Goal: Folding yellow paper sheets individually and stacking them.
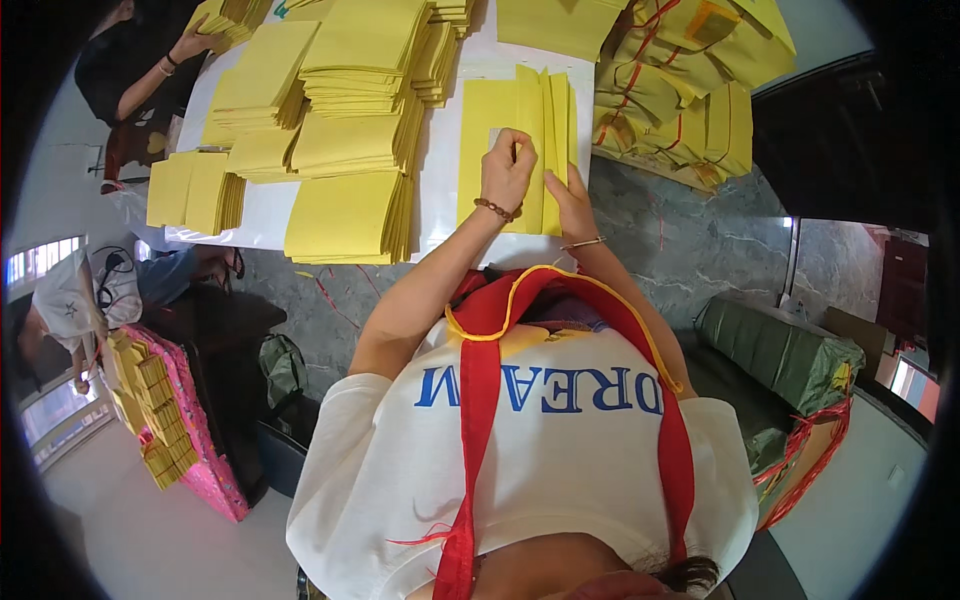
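Yellow folded paper sheets lie on the white table in front of me, several long edges overlapping like slats. My left hand, with a beaded bracelet at its wrist, is closed and pressed on the paper. A small grey flat piece shows at its knuckles; most of it is hidden by the fingers. Along the right edge of the sheets rests my right hand, a thin bangle on the wrist. Its thumb lies on the paper and its fingers are stretched out, partly hidden.
Tall stacks of yellow paper cover the left of the white table. Tied yellow bundles stand at the far right. Another person's hand holds a yellow stack at far left. Green wrapped packages sit at the right.
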`<state>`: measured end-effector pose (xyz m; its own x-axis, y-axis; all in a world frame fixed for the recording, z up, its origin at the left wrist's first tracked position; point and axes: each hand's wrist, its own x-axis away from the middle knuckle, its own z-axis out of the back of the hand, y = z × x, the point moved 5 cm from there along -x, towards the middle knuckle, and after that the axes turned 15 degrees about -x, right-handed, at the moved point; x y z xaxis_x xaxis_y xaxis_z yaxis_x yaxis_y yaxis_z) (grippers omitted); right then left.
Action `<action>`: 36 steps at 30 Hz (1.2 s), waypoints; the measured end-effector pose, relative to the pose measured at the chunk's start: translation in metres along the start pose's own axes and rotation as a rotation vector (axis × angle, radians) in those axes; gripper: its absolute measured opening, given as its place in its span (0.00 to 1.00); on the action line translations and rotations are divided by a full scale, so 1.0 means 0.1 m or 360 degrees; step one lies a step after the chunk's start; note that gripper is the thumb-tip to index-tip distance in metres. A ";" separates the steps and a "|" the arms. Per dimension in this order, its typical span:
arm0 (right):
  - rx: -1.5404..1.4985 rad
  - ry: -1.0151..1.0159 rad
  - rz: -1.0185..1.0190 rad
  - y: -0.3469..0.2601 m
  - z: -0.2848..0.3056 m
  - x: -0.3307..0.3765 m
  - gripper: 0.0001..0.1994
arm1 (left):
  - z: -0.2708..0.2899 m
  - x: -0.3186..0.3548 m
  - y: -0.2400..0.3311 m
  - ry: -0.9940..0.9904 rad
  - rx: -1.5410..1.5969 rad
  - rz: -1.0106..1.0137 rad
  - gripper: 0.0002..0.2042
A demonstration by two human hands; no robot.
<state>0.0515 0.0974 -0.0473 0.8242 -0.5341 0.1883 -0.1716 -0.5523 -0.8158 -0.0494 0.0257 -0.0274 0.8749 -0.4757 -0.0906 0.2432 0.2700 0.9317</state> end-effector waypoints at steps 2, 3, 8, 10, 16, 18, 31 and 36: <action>-0.0013 0.0032 -0.0036 0.01 -0.01 0.01 0.15 | 0.02 0.02 0.04 -0.0007 -0.0095 0.0001 0.07; -0.0011 0.0032 -0.0034 0.02 0.00 0.01 0.15 | 0.03 0.03 0.04 -0.0007 -0.0093 0.0000 0.07; 0.0234 0.0036 0.0052 0.02 0.01 0.00 0.16 | 0.07 0.06 0.10 -0.0050 -0.0171 -0.0044 0.06; 0.0256 0.0035 0.0049 0.00 -0.01 0.01 0.17 | 0.08 0.05 0.09 -0.0052 -0.0173 -0.0040 0.06; 0.0315 0.0036 0.0120 0.03 0.01 0.00 0.17 | 0.07 0.05 0.14 -0.0012 -0.0154 -0.0043 0.06; 0.0289 0.0013 0.0120 0.04 0.00 -0.01 0.17 | 0.07 0.04 0.15 -0.0013 -0.0167 -0.0073 0.06; 0.0625 0.0018 0.0324 0.04 0.00 0.01 0.22 | 0.02 -0.02 0.27 -0.0057 -0.0463 -0.0056 0.10; 0.0527 0.0005 0.0204 0.00 -0.06 0.01 0.19 | 0.09 -0.01 0.15 0.0022 -0.0335 0.0087 0.08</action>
<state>0.0493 0.0933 -0.0436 0.8055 -0.5879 0.0741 -0.0887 -0.2433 -0.9659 -0.0510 0.0227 -0.0097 0.8944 -0.4446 -0.0478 0.2760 0.4647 0.8414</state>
